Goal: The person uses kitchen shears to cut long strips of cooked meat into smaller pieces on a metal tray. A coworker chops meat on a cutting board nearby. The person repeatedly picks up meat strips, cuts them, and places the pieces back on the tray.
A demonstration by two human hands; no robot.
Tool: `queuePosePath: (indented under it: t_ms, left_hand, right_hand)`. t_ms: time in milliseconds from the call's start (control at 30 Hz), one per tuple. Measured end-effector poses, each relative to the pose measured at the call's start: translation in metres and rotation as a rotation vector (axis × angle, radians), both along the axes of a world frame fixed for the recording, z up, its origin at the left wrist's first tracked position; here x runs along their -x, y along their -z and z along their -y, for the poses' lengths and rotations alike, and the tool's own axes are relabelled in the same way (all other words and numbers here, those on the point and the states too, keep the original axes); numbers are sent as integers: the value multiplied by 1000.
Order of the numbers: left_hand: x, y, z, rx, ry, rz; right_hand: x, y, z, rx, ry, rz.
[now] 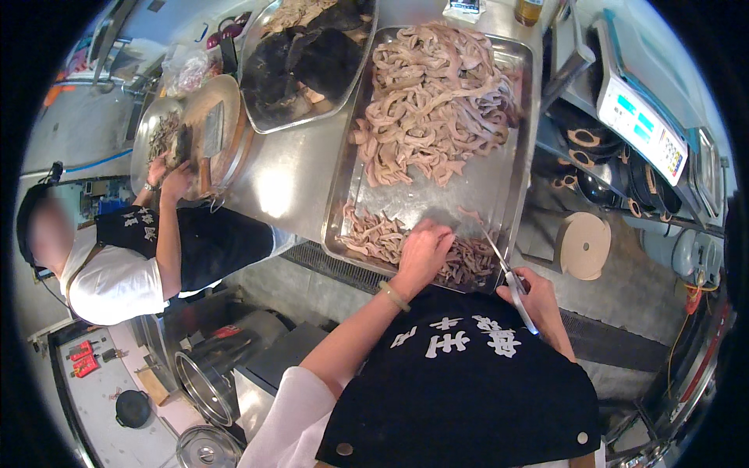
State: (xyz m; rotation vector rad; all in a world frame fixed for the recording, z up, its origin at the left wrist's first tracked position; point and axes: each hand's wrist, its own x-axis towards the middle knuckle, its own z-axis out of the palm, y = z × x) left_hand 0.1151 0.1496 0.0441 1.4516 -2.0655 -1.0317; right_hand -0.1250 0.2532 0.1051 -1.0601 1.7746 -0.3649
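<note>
My right hand [535, 295] grips a cutting tool [499, 257] with a narrow steel blade and a pale handle. Whether it is scissors or a knife cannot be told. Its blade reaches over the front right of a steel tray [404, 202]. My left hand [426, 251], fingers bunched and partly blurred, hangs over short cut strips [374, 237] of cooked offal along the near rim; anything in its fingers is hidden. Darker strips [471, 257] lie to its right. One thin strip [470, 214] is by the blade tip. Long pale intestine-like lengths [436, 105] fill the tray's far half.
Left of the tray, a steel pan [304, 120] holds dark and pale meat. Beyond it, a co-worker [117, 269] handles food by a round chopping board [228, 137] bearing a cleaver [213, 134]. A digital scale [643, 123] and shelved black pans [597, 187] stand right.
</note>
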Motion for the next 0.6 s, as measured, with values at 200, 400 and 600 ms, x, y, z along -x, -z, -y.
queuePosePath:
  t_ms: [200, 400, 600]
  left_hand:
    - [41, 29, 17, 146, 106, 163]
    - [47, 32, -3, 112, 296, 73]
    - [39, 45, 44, -204, -331, -241]
  right_hand:
    - [7, 3, 7, 62, 92, 30]
    - [13, 4, 8, 123, 61, -18]
    - [10, 2, 16, 111, 76, 12]
